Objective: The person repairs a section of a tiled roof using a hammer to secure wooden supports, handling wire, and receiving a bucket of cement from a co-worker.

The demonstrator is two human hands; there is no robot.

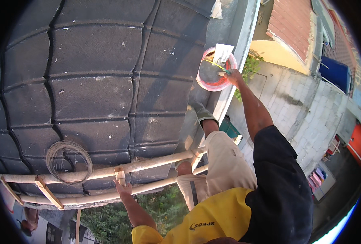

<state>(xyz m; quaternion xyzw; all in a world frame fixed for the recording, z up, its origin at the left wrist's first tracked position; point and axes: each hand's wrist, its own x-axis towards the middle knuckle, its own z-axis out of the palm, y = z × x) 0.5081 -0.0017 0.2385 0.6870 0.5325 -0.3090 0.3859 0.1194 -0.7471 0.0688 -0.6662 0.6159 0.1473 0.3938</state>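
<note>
My right hand point(234, 77) is closed at the near right rim of a round red-and-white bucket point(205, 82), over the green end of a yellow strand that crosses the opening. A pale flat piece point(223, 52) sticks up at the bucket's far side, and grey stuff shows inside. The bucket is on the roof edge. My left hand point(123, 188) grips a wooden rung point(119, 174) of a ladder with round pole rails point(156, 162). One of my feet, in a grey-green shoe point(205, 113), is on the roof edge; the other is by the ladder.
Dark ribbed roofing point(91, 97) spreads ahead and left. A coil of thin wire point(69, 162) rests across the ladder's upper rail. A pale edge strip point(229, 103) borders the roof, with a block wall point(294, 105) beyond. Greenery point(156, 209) and another person point(30, 219) are below.
</note>
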